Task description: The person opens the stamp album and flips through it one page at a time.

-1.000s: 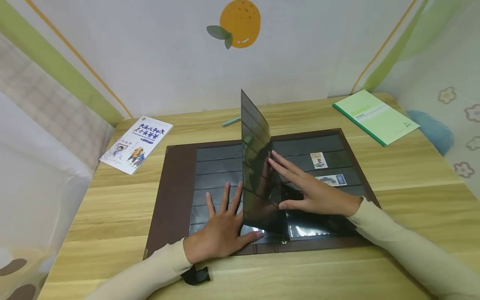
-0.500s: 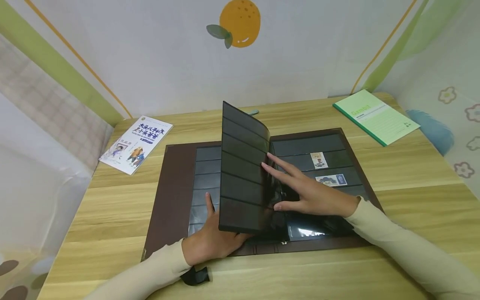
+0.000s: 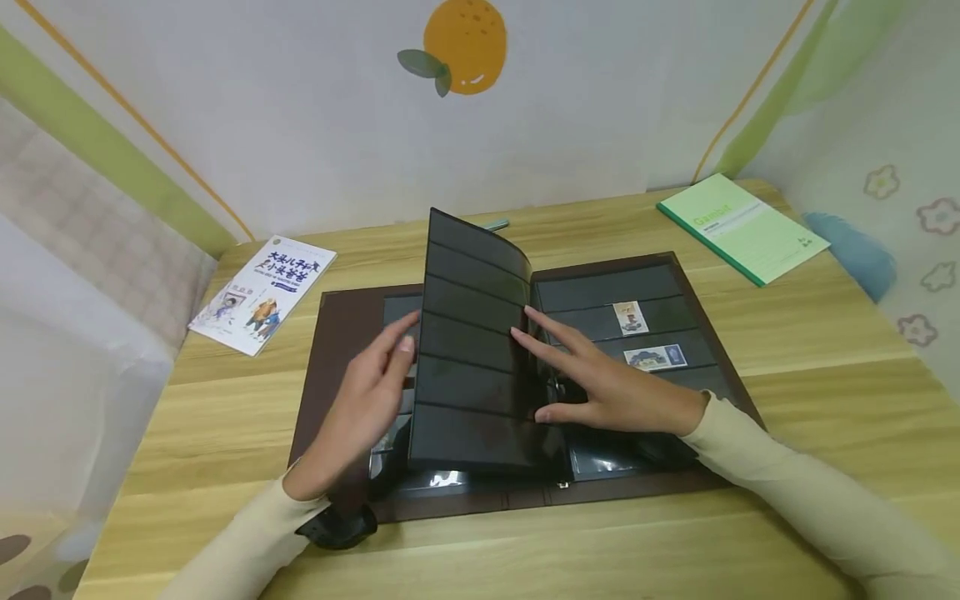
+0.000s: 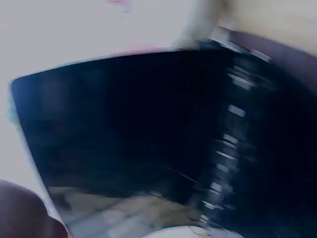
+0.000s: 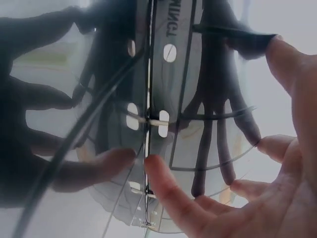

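A stamp album (image 3: 347,333) with a dark brown cover and black strip pages lies spread on the table. One black page (image 3: 472,350) stands tilted up from the binding, leaning left. Near that page's free left edge is my left hand (image 3: 363,408), its fingertips at the edge and partly hidden behind it; the left wrist view is blurred. My right hand (image 3: 618,379) reaches across the right-hand page, its fingers spread and their tips near the binding (image 5: 148,119) and the raised page. Two stamps, a small upright stamp (image 3: 629,318) and a wider blue-edged stamp (image 3: 655,357), sit in the right-hand page's strips.
A white booklet (image 3: 262,293) with cartoon figures lies at the back left of the wooden table (image 3: 225,400). At the back right is a green notebook (image 3: 742,229). A pen (image 3: 497,225) shows partly behind the raised page. A printed curtain (image 3: 322,108) hangs behind.
The raised page has tilted further left. My left hand has lifted off the left page and moved left and up to the raised page's edge. The right hand has hardly moved.
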Action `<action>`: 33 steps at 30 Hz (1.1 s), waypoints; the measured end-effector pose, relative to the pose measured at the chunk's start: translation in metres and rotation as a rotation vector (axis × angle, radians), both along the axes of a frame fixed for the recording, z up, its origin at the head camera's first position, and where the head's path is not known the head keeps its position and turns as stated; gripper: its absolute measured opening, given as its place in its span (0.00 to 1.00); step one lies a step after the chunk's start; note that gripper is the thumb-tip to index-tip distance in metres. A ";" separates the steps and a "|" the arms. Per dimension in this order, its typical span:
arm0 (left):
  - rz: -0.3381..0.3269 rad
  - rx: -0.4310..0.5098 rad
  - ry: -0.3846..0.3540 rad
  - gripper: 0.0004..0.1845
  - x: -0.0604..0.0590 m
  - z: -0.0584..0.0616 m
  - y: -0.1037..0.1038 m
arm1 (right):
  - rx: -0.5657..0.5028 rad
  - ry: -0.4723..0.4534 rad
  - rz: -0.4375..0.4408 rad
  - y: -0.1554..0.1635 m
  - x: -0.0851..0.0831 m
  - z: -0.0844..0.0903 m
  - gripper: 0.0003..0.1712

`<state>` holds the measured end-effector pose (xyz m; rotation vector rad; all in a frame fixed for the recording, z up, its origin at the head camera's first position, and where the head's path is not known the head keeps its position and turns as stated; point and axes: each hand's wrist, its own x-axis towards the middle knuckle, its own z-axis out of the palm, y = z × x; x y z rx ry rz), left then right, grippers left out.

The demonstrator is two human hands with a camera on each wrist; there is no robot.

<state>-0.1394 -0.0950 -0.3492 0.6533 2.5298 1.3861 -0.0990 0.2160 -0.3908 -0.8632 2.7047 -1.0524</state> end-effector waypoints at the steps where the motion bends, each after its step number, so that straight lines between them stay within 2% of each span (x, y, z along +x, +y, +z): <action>1: 0.040 0.057 -0.095 0.25 0.001 0.008 0.000 | 0.004 -0.002 -0.006 -0.001 0.000 0.000 0.54; 4: 0.071 0.159 -0.278 0.28 0.009 0.026 -0.001 | 0.011 0.000 -0.015 -0.003 0.001 -0.001 0.53; 7: 0.058 0.185 -0.345 0.34 0.021 0.032 0.000 | 0.014 0.003 -0.013 -0.004 0.002 -0.001 0.53; 10: 0.071 0.156 -0.346 0.43 0.030 0.031 0.001 | 0.012 0.008 -0.011 -0.006 0.001 -0.002 0.53; 14: 0.095 0.093 -0.341 0.48 0.037 0.030 -0.001 | 0.014 0.011 -0.009 -0.008 0.002 -0.002 0.53; 18: 0.083 0.084 -0.354 0.49 0.040 0.028 -0.003 | 0.024 0.010 -0.017 -0.007 0.003 -0.002 0.53; 25: 0.115 0.109 -0.349 0.49 0.043 0.021 -0.007 | 0.069 0.003 -0.028 0.002 0.000 0.004 0.52; 30: 0.126 0.152 -0.347 0.51 0.043 0.013 -0.013 | 0.207 0.033 -0.097 0.034 -0.011 0.012 0.51; 33: 0.140 0.144 -0.345 0.51 0.042 0.007 -0.019 | 0.335 -0.008 -0.172 0.062 -0.018 0.015 0.53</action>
